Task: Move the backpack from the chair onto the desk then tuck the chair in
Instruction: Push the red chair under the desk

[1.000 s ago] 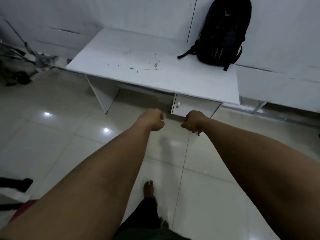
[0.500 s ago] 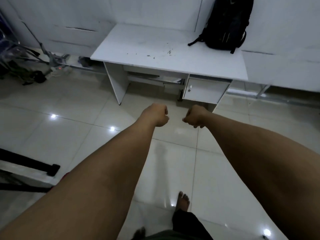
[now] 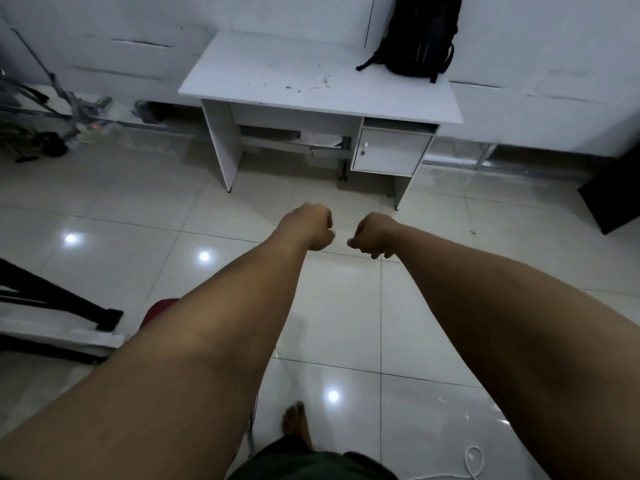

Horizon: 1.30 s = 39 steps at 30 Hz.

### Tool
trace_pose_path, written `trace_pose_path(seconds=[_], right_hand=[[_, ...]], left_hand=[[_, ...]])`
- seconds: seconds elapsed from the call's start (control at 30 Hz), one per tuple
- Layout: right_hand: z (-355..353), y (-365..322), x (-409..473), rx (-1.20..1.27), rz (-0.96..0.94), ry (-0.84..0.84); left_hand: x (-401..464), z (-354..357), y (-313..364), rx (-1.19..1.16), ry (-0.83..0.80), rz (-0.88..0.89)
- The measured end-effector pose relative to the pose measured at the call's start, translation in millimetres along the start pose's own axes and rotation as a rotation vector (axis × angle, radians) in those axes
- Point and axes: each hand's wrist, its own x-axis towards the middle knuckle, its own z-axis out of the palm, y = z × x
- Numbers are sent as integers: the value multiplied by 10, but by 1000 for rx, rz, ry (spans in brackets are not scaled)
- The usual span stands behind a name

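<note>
The black backpack [image 3: 420, 32] stands upright on the back right corner of the white desk [image 3: 277, 74], leaning against the wall. Both my arms stretch out over the tiled floor, well short of the desk. My left hand [image 3: 308, 226] and my right hand [image 3: 374, 235] are closed fists side by side, a small gap between them, with nothing visible in either. A red rounded piece [image 3: 161, 308] peeks out beside my left forearm, and I cannot tell whether it belongs to the chair. The chair itself is not clearly seen.
The desk has a small cabinet [image 3: 391, 150] under its right side and open legroom on the left. Metal stands and cables [image 3: 52, 133] clutter the floor at far left. A black-and-white frame [image 3: 52, 306] lies at lower left, a dark panel [image 3: 613, 195] at right, a white cord [image 3: 472, 460] near my bare foot [image 3: 296, 424].
The desk and backpack have drawn farther away and more floor shows, so I have stepped back. Both fists stay closed and side by side. The red piece has come into view.
</note>
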Motion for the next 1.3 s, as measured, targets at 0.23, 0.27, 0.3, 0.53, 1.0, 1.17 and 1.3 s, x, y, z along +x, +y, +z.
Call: trace_pose_path(seconds=[0.23,0.27,0.3,0.53,1.0,1.17,1.3], right_hand=[[570,123,-609,-26,-15,13],[672,136,-718,-37,-19,10],[743,152,-806,-46,-17,0],[1391,53,-1452,-64,-22,-17],[2471,-817,-2166,34,41,-32],[2998,-1289,-2422,72,72,3],[3379,-1612,-2678,92,74,-43]], left_hand=[[-830,257,-89,11,12,-5],[-997,311,-116,16,2,-9],[-1133,351,-134,20,-12,-8],[-2026,610,-508,56,-88,-24],[-3000,575,-1614,39,-101,5],[-3375,536,-2188,91,-161,96],[-3669,528,-2601,114,-221,130]])
